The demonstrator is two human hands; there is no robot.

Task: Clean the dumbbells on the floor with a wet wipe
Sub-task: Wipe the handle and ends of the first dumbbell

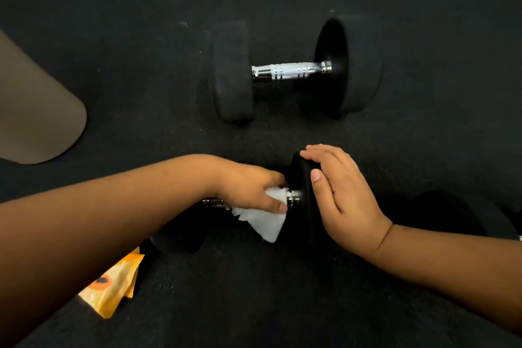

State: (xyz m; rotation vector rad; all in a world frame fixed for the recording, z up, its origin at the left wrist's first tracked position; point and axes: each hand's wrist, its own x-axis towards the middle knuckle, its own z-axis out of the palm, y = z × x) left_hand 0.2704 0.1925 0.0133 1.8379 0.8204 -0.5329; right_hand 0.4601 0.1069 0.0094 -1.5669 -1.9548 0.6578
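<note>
Two black dumbbells with chrome handles lie on the dark rubber floor. The far dumbbell (pixel 293 70) rests untouched in the middle of the view. The near dumbbell (pixel 300 192) lies just below it, its left weight mostly hidden under my left forearm. My left hand (pixel 248 186) grips a white wet wipe (pixel 265 219) wrapped around the handle, close to the right weight. My right hand (pixel 341 192) lies flat over the top and outer side of that right weight, fingers together.
A tan mat corner (pixel 36 110) lies on the floor at the left. A yellow-orange wipe packet (pixel 113 288) sits under my left forearm at the bottom left. A pale wall base runs along the top edge.
</note>
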